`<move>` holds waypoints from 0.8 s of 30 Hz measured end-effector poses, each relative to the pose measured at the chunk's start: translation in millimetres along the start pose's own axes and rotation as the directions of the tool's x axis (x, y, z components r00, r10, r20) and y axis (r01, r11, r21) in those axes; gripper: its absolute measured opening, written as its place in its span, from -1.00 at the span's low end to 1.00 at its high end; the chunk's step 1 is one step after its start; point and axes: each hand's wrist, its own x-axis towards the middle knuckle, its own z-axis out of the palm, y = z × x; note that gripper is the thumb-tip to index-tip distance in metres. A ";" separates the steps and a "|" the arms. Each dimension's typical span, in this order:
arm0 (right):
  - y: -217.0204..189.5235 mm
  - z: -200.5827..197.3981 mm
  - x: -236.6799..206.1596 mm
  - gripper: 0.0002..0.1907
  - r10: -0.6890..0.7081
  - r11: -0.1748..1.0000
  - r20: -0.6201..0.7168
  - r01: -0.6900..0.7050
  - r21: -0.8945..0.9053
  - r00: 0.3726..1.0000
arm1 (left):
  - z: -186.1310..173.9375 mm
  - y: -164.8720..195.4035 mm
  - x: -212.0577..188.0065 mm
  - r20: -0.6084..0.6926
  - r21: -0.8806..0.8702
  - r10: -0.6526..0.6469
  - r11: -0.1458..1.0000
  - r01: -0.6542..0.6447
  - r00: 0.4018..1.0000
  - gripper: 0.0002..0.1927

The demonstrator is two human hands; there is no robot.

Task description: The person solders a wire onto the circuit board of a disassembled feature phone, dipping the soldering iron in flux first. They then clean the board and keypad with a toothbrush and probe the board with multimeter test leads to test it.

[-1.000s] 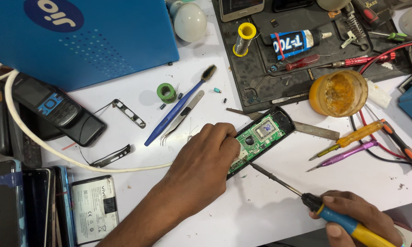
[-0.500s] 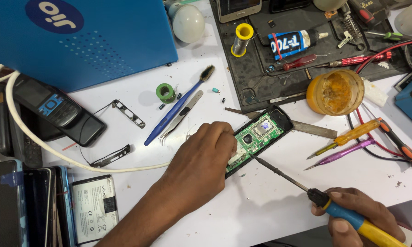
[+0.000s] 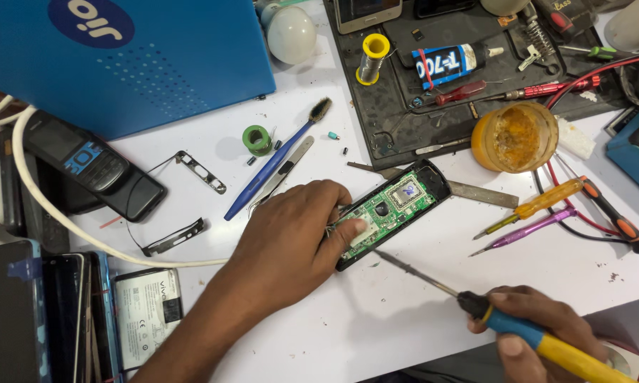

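While the head view takes in the whole white counter (image 3: 418, 312), its centre is an opened phone (image 3: 394, 211) lying on a slant, black shell down and green circuit board up, so the board is exposed to the tool. The left hand (image 3: 291, 245) lies flat across the phone's near-left end, fingertips (image 3: 353, 228) pressing on the board; it pins the phone against the counter rather than closing around it, apparently to stop it sliding. The right hand (image 3: 535, 330), at the near right, is wrapped tight around the blue-and-yellow handle of a screwdriver (image 3: 475, 305). Its thin shaft slants up and left, the tip ending just beside the phone's near edge; whether it touches the shell I cannot tell. The 2 hands are apart, with the shaft spanning the gap.

Spare tools sit within reach at the right: an orange-handled screwdriver (image 3: 546, 202) and a purple one (image 3: 532, 228), side by side. Just beyond them is an amber tub of paste (image 3: 514, 136), and at the far side a black work mat (image 3: 397, 106) holds a glue tube (image 3: 450, 62) and a solder reel (image 3: 373, 57). Left of the phone lie a blue brush (image 3: 273, 174), a green tape roll (image 3: 257, 138) and 2 metal brackets (image 3: 202, 172). A dark keypad phone (image 3: 92, 163) and a blue box (image 3: 121, 64) occupy the far left.
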 end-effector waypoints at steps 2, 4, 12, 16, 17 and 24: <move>2.3 1.3 1.3 -0.66 -0.014 1.000 0.058 0.013 0.024 0.998 | -6.5 0.0 -2.1 0.065 0.015 -0.018 1.000 0.017 0.998 -0.64; 5.5 0.9 1.8 -0.66 -0.035 0.999 0.085 0.031 0.039 0.996 | -11.7 -0.2 -4.9 0.109 0.021 -0.028 0.999 0.026 0.994 -0.60; 11.1 1.1 -2.8 -0.67 -0.044 0.999 0.092 0.041 0.032 0.995 | -18.0 -1.0 -8.5 0.183 0.028 -0.071 0.997 0.067 0.981 -0.65; 10.3 1.8 -2.9 -0.67 -0.059 0.998 0.093 0.058 0.017 0.994 | -18.5 -0.2 -7.4 0.215 0.017 -0.143 0.990 0.143 0.966 -0.75; 10.1 2.8 -3.2 -0.67 -0.056 0.998 0.080 0.054 0.023 0.995 | -18.7 -0.4 -7.0 0.206 -0.001 -0.133 0.991 0.136 0.970 -0.78; 8.9 7.9 -2.2 -0.64 -0.067 0.996 0.051 0.063 0.070 0.996 | -16.1 -0.6 -8.7 0.192 -0.066 -0.128 0.987 0.143 0.973 -0.78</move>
